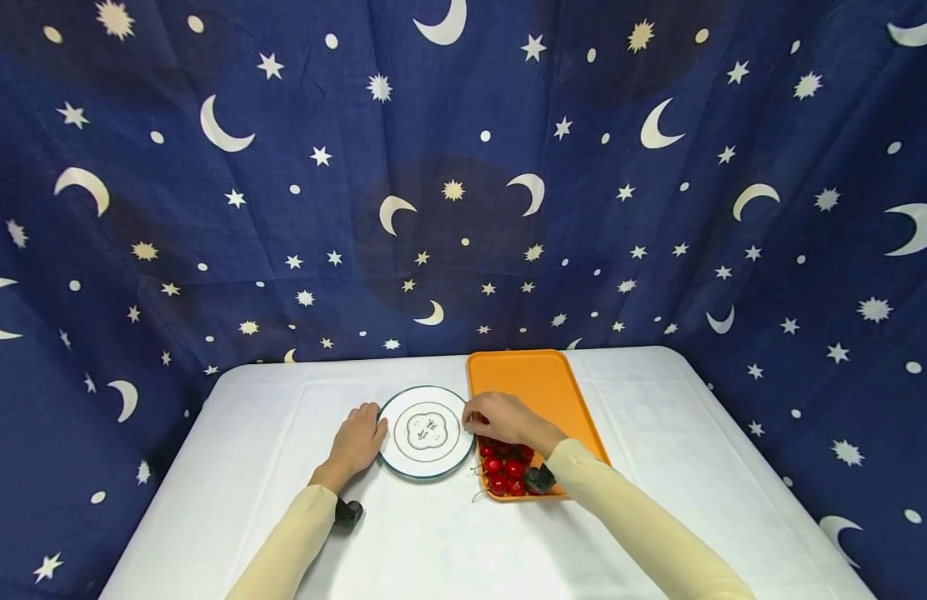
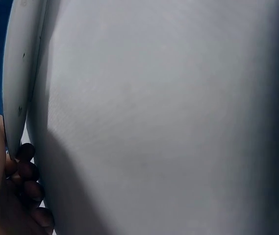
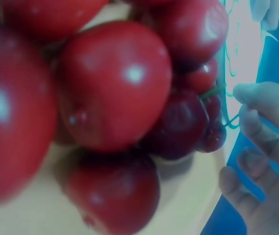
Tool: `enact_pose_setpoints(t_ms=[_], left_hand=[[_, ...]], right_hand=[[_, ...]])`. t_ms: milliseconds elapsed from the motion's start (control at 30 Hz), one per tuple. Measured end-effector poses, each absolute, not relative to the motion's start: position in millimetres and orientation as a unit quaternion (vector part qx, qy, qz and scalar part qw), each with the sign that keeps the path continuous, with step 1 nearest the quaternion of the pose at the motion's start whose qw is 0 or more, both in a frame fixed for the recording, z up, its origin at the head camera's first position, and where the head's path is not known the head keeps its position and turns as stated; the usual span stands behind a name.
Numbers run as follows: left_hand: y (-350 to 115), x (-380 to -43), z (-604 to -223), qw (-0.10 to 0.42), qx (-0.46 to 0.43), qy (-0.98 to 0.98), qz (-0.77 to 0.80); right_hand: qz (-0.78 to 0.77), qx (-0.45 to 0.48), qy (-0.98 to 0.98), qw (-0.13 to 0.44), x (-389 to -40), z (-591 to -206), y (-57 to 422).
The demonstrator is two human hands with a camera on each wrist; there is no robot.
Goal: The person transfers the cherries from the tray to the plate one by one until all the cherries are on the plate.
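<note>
White with a dark green rim, a round plate (image 1: 426, 469) lies on the desk (image 1: 403, 550), four characters or marks and a lobed outline printed at its centre. The left hand (image 1: 356, 442) grips its left edge, thumb over the rim and the other fingers curled below it in the left wrist view. Just beside the plate, on its right, an orange tray (image 1: 527, 383) carries a cluster of red cherries (image 1: 508, 469) in its near left part, a few stems poking past the edge. The right hand (image 1: 504, 417) is at the tray's left side, next to the plate, with bent fingers; its thumb and index finger come close to a thin cherry stem (image 3: 232, 121), but whether they pinch it I cannot tell. Both arms wear cream sleeves (image 1: 643, 533). Behind the desk hangs a navy curtain (image 1: 463, 108) patterned with pale moons and stars.
</note>
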State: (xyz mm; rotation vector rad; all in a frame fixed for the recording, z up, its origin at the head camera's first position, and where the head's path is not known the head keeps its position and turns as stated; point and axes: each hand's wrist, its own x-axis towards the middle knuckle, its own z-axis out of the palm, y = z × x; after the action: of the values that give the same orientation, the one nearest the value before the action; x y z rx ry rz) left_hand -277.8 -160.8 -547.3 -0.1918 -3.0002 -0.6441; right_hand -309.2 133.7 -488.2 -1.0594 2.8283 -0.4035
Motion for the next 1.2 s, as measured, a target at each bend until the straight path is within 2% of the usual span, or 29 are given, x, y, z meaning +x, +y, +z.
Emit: enact_pose_setpoints(t_ms=[433,733,867,1200], left_hand=[[-159.8,-277.2,-548.8,0.03,-0.056,-0.976,-0.208],[-160.5,-276.1,-550.6,0.032,-0.057,-0.976,-0.209],[-161.3,-276.6,-549.4,0.032,-0.056,-0.975,-0.212],[-160.5,-276.8,-550.4,0.041,-0.059,-0.974,-0.217]], right_hand=[[-0.159,-0.307,0.938,-0.037,-318.4,-470.6,141.8],[-0.174,-0.272,0.937,-0.133,-319.4,-469.2,133.2],[-0.174,-0.275,0.936,-0.135,-320.0,-472.3,127.2],[-0.18,-0.265,0.943,-0.085,-322.3,-483.8,116.3]])
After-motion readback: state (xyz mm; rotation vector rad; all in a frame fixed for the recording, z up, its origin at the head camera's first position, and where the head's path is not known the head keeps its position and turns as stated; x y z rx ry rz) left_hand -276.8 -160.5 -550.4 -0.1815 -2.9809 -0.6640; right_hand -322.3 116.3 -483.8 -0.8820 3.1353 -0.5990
